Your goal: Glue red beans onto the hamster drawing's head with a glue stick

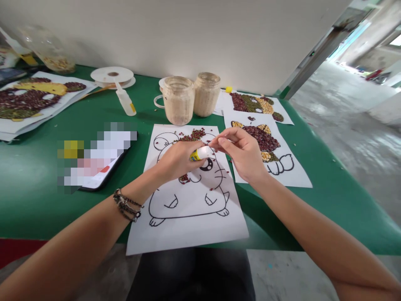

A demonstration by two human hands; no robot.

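My left hand (pixel 177 161) is closed round a small white glue bottle (pixel 200 154) with a yellow label, held sideways over a sheet with a hamster outline (pixel 188 200). My right hand (pixel 242 152) pinches the bottle's tip or cap with thumb and fingers; what exactly it grips is too small to tell. Dark red beans (pixel 194 134) are stuck on the hamster's head near the ears. A beaded bracelet (pixel 127 205) is on my left wrist.
On the green table (pixel 46 200) stand two jars (pixel 178 100) of pale grains, another glue bottle (pixel 125 101), a white tape reel (pixel 112 75), a phone (pixel 97 161) and finished bean pictures at left (pixel 31 98) and right (pixel 260 138). An open doorway lies at right.
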